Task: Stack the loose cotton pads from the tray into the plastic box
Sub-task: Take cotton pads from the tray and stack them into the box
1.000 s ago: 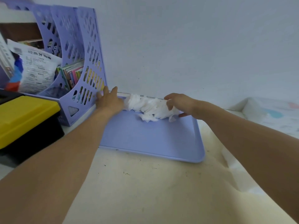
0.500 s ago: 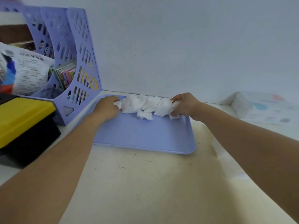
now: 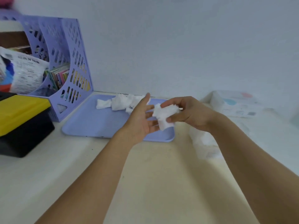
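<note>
- The tray [image 3: 90, 125] is a flat, smooth rectangle of lilac plastic with rounded corners and a low rim, lying on a pale, matte cream table [image 3: 153, 183] against a plain white wall.
- A loose heap of cotton pads [image 3: 120, 103] lies along the far edge of the tray: soft, white, crumpled squares overlapping one another in a ragged row.
- The right hand [image 3: 189, 113] holds a bunch of pads [image 3: 164, 114], a thick white wad with fluffy, uneven edges, pinched between the thumb underneath and the curled fingers on top.
- That bunch hangs above the near right part of the tray, well clear of the heap and lifted off the tray floor.
- The left hand [image 3: 142, 117] is spread, palm turned toward the right hand, fingers straight and apart; its fingertips lie at or just beside the held bunch, and contact cannot be told for sure.
- Both forearms reach in from the lower edge, meeting over the right half of the tray.
- Left of the tray stands a lilac file rack [image 3: 71, 65] of perforated plastic, its corner touching the tray, with books and a printed white bag inside.
- In front of the rack sits a black box with a glossy yellow lid [image 3: 21, 109].
- At the far right lies a blurred white printed packet [image 3: 236, 102].
</note>
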A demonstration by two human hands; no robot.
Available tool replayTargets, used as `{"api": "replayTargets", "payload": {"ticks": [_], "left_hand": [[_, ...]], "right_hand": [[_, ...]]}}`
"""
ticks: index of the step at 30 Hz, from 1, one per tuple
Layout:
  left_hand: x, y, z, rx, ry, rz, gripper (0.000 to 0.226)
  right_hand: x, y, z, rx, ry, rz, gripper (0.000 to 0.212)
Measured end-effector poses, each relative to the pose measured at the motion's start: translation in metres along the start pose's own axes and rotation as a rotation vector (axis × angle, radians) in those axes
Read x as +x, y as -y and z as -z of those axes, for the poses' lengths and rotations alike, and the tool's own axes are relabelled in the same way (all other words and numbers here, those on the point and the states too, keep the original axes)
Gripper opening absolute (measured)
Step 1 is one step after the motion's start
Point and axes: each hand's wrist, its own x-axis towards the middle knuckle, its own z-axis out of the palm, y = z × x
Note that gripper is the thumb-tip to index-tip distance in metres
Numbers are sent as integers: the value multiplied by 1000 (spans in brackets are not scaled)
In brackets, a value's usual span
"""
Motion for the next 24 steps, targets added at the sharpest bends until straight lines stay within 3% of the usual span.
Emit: {"api": "replayTargets", "payload": {"ticks": [2,4,9,14,16,18,22,24], "left_hand": [[-1,5,4,169,175,35,51],[-1,14,8,309,219,-18,34],[6,26,9,-35,114,-91,32],[9,38,0,-157,70,-91,39],[11,37,-1,-201,12,-119,34],[11,36,-1,-171,-7,-174,28],[7,37,-4,-67,27,-234,37],[2,38,-9,-86,36,-217,49]], "right_hand": [[-11,-2,-4,-68,75,-1,47],[-15,-6,-11,-101,10,4,53],[-22,-22,-32,-17,-366,23,63],[-32,-20,-33,93,-492,32,34],[-37,-15,-30,31,-556,81,28],[-43,-12,-25,42,-547,129,23],[-53,-1,-27,526,-324,127,15],[-53,-3,-30,563,-296,87,17]]}}
